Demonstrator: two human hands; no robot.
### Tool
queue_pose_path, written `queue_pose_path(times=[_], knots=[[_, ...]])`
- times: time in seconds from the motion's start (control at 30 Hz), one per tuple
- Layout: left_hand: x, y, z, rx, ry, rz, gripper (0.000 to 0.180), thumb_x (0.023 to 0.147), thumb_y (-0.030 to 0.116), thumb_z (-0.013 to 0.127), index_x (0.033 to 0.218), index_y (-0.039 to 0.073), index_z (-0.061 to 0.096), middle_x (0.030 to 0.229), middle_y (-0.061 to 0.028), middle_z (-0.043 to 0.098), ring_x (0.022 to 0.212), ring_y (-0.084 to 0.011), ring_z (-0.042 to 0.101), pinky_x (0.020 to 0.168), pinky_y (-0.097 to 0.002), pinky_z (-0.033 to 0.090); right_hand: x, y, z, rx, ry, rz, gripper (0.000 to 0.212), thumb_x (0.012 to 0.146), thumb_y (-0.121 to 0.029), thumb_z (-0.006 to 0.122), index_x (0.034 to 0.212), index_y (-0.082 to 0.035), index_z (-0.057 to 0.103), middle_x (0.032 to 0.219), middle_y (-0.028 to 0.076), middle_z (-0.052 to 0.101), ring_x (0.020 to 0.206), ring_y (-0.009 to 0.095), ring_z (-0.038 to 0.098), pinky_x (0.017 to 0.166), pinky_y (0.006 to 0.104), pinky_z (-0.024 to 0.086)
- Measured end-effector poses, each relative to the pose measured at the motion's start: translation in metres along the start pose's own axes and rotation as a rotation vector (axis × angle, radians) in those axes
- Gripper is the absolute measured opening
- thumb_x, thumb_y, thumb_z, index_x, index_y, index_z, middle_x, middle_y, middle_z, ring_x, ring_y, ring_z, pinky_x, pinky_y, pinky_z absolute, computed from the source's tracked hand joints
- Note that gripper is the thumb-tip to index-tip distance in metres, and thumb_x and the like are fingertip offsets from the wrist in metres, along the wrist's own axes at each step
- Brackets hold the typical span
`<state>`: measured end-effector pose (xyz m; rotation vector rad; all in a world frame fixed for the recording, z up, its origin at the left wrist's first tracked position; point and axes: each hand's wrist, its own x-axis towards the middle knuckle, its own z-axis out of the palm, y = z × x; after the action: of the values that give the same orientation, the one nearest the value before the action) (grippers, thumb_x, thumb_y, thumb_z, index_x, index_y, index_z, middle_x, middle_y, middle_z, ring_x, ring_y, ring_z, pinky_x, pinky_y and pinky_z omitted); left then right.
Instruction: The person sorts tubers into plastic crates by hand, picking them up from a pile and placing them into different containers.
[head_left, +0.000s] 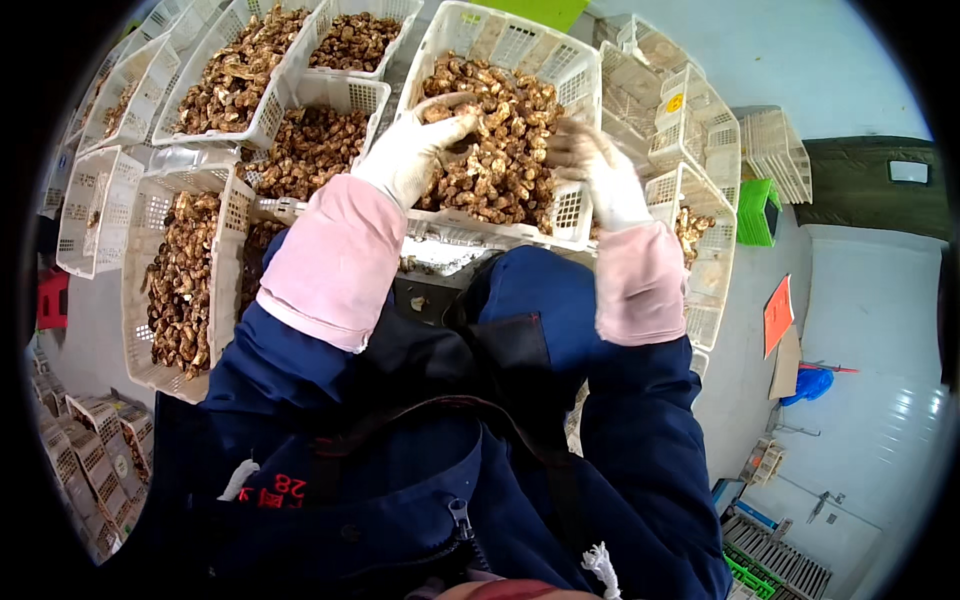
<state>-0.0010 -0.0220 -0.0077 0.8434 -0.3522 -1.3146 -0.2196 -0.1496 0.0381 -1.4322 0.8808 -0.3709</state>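
Note:
A white perforated plastic crate point(500, 38) full of small brown mushrooms with pale stems point(505, 150) stands in front of me. My left hand point(415, 150), in a white glove, reaches over its left side, fingers apart and touching the mushrooms. Whether a single mushroom lies between those fingers is hard to make out. Over the right side of the same crate is my right hand point(600, 175), also gloved. Its stretched fingers, dark at the tips and a little blurred, point inward over the heap. Pink cuffs cover both wrists.
More mushroom crates stand at the left, including a long crate point(135, 270) nearest me and another point(265, 120) behind it. At the right are a crate point(712, 265) with a few mushrooms, stacked crates point(775, 155) and a green plastic item point(758, 212). A red stool point(52, 297) sits far left.

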Motion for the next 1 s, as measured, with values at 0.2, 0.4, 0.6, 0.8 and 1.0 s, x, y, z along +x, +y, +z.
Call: queue_pose_path(times=[0.2,0.4,0.6,0.8,1.0], knots=[[-0.010,0.002,0.000,-0.020,-0.044,0.080,0.048,0.089,0.013,0.069,0.132,0.000,0.051,0.113,-0.0074,0.065,0.105,-0.0156,0.062,0.090,-0.0270,0.050,0.022,0.024,0.086,-0.365,0.070,-0.307,0.044,0.091,-0.017,0.063,0.129,0.004,0.053,0.113,0.016,0.066,0.102,0.018,0.063,0.090,0.0267,0.048],[-0.013,0.019,-0.014,0.025,0.074,0.020,0.045,0.092,0.014,0.065,0.132,0.002,0.051,0.117,-0.0065,0.062,0.104,-0.0158,0.061,0.092,-0.0273,0.048,0.031,0.029,0.092,0.132,0.167,-0.029,0.045,0.098,-0.018,0.051,0.137,0.005,0.044,0.105,0.012,0.067,0.078,0.015,0.065,0.066,0.0269,0.056],[-0.011,0.013,-0.005,0.023,-0.007,0.089,0.045,0.092,0.015,0.064,0.133,0.002,0.052,0.118,-0.0083,0.061,0.101,-0.0155,0.060,0.092,-0.0291,0.048,0.026,0.030,0.083,0.456,-0.046,0.093,0.034,0.099,-0.022,0.050,0.129,-0.005,0.049,0.093,0.006,0.061,0.072,0.016,0.056,0.062,0.0283,0.047],[-0.011,0.009,0.007,-0.046,-0.072,-0.026,0.035,0.090,0.009,0.066,0.124,0.004,0.058,0.110,-0.0056,0.065,0.099,-0.0154,0.062,0.086,-0.0295,0.053,0.025,0.037,0.068,0.550,-0.185,0.100,0.028,0.100,-0.027,0.049,0.121,-0.009,0.051,0.097,0.006,0.062,0.075,0.015,0.056,0.064,0.0285,0.044],[-0.006,-0.006,0.024,-0.019,-0.043,-0.002,0.034,0.090,0.009,0.066,0.123,0.002,0.059,0.108,-0.0048,0.066,0.097,-0.0148,0.063,0.085,-0.0277,0.053,0.009,0.033,0.058,0.520,-0.121,0.056,0.030,0.098,-0.030,0.054,0.118,-0.008,0.054,0.096,0.006,0.063,0.075,0.015,0.057,0.063,0.0280,0.043]])
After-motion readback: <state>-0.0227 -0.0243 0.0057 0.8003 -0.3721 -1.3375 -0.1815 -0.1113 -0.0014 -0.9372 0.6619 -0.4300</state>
